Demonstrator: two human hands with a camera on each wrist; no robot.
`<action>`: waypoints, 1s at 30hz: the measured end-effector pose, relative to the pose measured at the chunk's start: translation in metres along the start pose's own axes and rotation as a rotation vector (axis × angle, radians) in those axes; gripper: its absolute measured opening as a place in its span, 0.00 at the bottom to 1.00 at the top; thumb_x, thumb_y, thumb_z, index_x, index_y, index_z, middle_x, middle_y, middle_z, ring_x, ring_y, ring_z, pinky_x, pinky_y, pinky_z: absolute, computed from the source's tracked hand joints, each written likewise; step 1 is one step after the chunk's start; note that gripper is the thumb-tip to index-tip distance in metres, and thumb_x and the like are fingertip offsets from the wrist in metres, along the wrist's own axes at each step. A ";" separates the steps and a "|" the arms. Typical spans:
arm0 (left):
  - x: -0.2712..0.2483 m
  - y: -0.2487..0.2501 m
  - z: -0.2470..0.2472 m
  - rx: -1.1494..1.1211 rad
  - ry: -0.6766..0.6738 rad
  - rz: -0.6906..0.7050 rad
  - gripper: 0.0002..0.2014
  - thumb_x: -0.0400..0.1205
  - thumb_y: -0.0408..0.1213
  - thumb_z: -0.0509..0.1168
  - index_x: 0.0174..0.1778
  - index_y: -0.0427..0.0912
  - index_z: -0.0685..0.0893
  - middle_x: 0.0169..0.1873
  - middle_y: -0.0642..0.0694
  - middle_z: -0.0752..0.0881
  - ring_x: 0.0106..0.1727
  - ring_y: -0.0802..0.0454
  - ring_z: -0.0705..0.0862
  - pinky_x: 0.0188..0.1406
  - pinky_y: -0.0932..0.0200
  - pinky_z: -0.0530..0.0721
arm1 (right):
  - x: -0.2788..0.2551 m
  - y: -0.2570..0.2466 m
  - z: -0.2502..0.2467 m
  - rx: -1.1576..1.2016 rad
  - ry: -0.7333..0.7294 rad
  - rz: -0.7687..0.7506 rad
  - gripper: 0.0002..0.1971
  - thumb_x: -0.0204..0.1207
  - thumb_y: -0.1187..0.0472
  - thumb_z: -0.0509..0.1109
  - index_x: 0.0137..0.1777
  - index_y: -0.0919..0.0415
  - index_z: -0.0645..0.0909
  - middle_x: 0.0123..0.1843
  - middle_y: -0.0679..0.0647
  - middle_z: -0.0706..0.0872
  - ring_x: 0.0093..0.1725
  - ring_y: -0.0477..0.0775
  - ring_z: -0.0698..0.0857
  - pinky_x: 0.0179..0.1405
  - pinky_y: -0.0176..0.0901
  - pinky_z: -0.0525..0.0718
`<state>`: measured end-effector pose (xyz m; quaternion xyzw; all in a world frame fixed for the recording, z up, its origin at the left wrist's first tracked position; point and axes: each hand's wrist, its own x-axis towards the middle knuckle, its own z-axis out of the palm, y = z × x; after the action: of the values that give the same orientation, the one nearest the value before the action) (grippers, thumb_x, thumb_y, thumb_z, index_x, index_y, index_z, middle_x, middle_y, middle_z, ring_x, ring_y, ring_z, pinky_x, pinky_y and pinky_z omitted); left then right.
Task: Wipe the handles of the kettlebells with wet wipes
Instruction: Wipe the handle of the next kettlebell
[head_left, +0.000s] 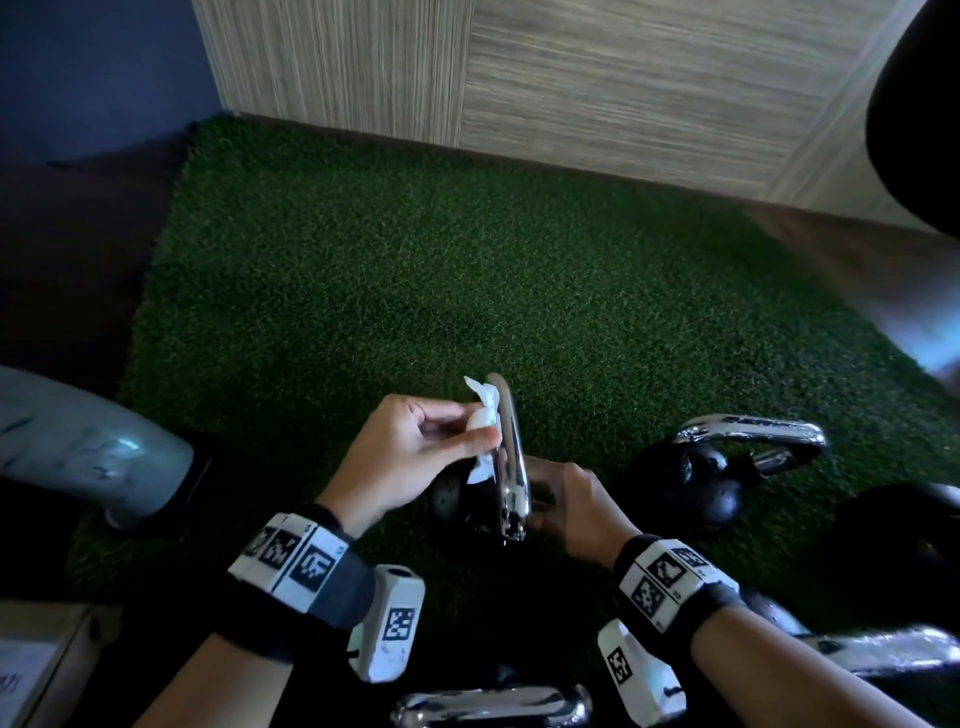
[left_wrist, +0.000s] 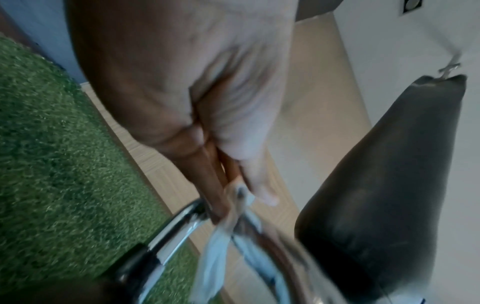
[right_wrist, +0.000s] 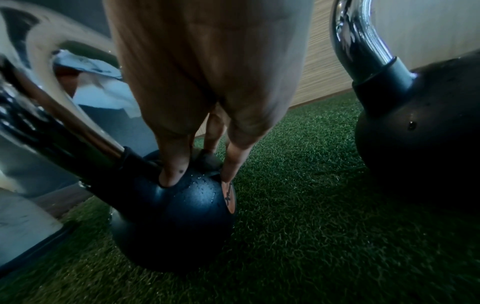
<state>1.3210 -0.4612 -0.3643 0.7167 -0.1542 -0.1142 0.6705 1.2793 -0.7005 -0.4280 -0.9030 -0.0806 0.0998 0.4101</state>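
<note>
Kettlebells (head_left: 706, 483): perhaps four; one wipe (head_left: 485, 415).

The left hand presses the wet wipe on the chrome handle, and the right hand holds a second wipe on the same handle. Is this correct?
Only the second half is wrong. The right hand holds no wipe: in the right wrist view its fingertips press on the black ball of the kettlebell. The left hand does press the wet wipe on the chrome handle.

My head view is dim and edge-warped; wrist views blur, with glare on the chrome handle (head_left: 511, 457).
</note>
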 end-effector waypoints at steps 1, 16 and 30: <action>-0.002 0.001 -0.001 -0.037 -0.018 -0.025 0.18 0.76 0.44 0.77 0.61 0.42 0.93 0.58 0.53 0.93 0.62 0.59 0.91 0.69 0.60 0.85 | 0.001 0.002 0.001 0.012 -0.004 0.011 0.32 0.66 0.42 0.83 0.72 0.42 0.84 0.71 0.45 0.88 0.73 0.43 0.84 0.75 0.53 0.82; -0.025 -0.004 0.004 -0.051 -0.025 -0.065 0.11 0.66 0.43 0.83 0.43 0.45 0.97 0.43 0.47 0.96 0.47 0.52 0.95 0.56 0.55 0.91 | 0.003 0.001 -0.004 0.034 -0.006 0.010 0.31 0.68 0.57 0.85 0.73 0.48 0.85 0.72 0.46 0.88 0.72 0.43 0.85 0.75 0.48 0.82; -0.051 -0.035 0.010 0.257 -0.066 0.155 0.08 0.73 0.37 0.83 0.42 0.56 0.97 0.39 0.62 0.94 0.42 0.65 0.93 0.46 0.74 0.84 | 0.005 0.025 0.007 0.236 0.005 0.034 0.32 0.66 0.59 0.87 0.72 0.53 0.86 0.77 0.54 0.84 0.76 0.51 0.83 0.75 0.59 0.83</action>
<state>1.2727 -0.4492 -0.4016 0.7783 -0.2441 -0.0650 0.5748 1.2839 -0.7099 -0.4520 -0.8498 -0.0522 0.1133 0.5121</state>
